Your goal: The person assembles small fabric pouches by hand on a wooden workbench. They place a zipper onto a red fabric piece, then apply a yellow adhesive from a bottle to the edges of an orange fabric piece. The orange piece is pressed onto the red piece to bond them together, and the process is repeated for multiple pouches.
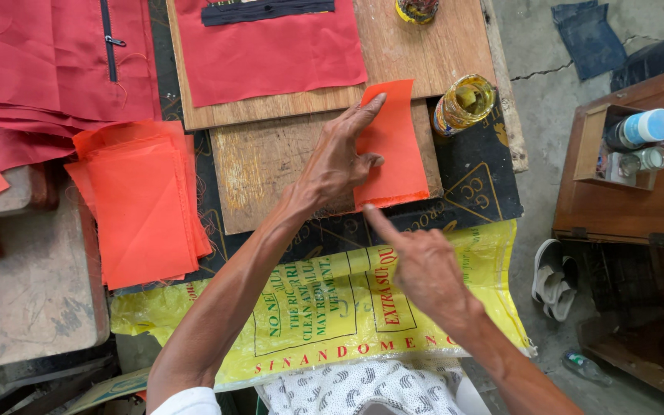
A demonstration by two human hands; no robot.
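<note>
now we press our left hand flat, fingers spread and holding nothing, on the orange fabric piece, which lies on the lower wooden board of the surface. our right hand hovers just below its lower edge, forefinger out, its grip empty. a stack of orange pieces sits to the left, a glue jar to the right.
</note>
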